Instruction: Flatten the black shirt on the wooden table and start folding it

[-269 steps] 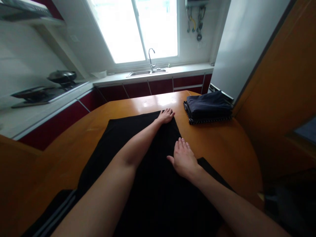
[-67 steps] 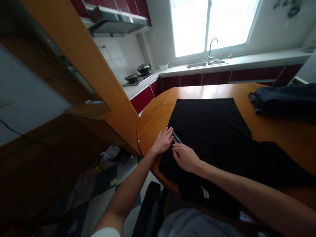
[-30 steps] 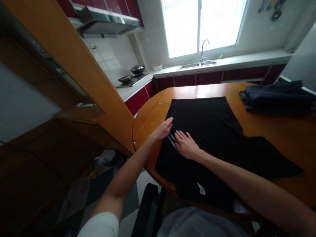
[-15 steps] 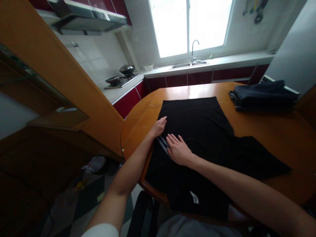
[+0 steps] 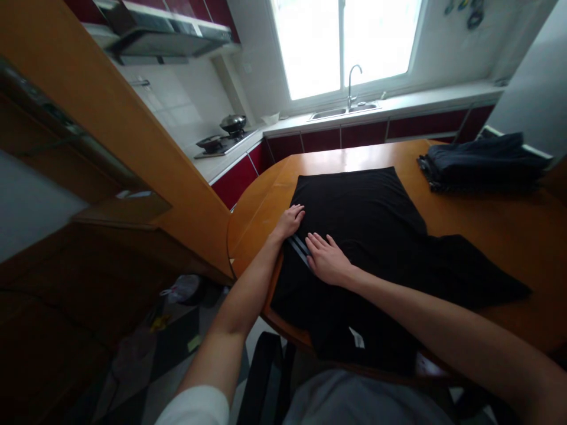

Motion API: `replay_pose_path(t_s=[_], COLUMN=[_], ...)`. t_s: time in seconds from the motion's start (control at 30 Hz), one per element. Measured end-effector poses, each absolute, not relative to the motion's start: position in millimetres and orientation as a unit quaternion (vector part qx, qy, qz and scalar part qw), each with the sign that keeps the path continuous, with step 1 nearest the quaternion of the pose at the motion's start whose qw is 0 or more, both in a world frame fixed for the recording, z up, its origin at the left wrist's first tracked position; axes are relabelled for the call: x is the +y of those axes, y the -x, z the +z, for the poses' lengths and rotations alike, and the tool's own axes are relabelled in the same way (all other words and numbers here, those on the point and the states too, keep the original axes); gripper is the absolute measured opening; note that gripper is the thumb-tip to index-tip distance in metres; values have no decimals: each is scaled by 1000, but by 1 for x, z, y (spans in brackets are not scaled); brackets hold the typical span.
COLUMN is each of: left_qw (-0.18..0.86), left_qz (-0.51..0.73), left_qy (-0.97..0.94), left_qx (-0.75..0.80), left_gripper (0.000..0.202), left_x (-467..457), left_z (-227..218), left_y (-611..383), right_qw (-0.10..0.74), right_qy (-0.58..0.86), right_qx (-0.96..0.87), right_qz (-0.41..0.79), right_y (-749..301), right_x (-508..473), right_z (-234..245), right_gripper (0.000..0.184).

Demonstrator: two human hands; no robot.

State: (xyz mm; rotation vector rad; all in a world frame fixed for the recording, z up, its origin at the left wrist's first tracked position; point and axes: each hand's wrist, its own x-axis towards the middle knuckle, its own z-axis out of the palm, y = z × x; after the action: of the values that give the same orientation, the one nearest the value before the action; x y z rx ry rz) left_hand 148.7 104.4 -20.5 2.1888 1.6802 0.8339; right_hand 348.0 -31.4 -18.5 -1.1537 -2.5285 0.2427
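A black shirt (image 5: 363, 218) lies spread on the wooden table, with a sleeve reaching out to the right. Two grey stripes (image 5: 300, 248) run along its left side, and a white label (image 5: 357, 338) shows near its lower edge. My left hand (image 5: 290, 221) rests on the shirt's left edge, its fingers stretched over the fabric. Just right of the stripes, my right hand (image 5: 328, 260) lies flat on the cloth with fingers extended. Neither hand grasps anything that I can see.
On the table's (image 5: 261, 206) right side sits a stack of folded dark clothes (image 5: 485, 165). Beyond are a sink (image 5: 330, 113) under the window and a stove (image 5: 225, 143) with pans. A chair (image 5: 261, 378) stands at the near edge, and a bag (image 5: 183, 289) lies on the floor.
The whole view has shifted slightly, so things appear a little further right and higher. Both hands keep nearly the same places on the shirt.
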Motion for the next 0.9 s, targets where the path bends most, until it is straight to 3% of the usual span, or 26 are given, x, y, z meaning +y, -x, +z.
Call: replay_pose_path(t_s=[0.27,0.63,0.9], left_qw=[107,166,179], left_qz=[370,262,271], left_qy=[-667,-765,-760], left_qx=[638,564,563], left_gripper=[56,43,46], left_x=[107,103,107], left_z=[-11,-24,-23], left_y=[-106,-148,-141], right_qw=[175,168,166], right_qy=[402,407,409], right_qx=[-894,-893,-893], right_qz=[89,90,90], right_y=[-349,-348,-348], right_x=[-32,-33,-32], right_z=[-19,-16,-17], right_gripper=[59,60,59])
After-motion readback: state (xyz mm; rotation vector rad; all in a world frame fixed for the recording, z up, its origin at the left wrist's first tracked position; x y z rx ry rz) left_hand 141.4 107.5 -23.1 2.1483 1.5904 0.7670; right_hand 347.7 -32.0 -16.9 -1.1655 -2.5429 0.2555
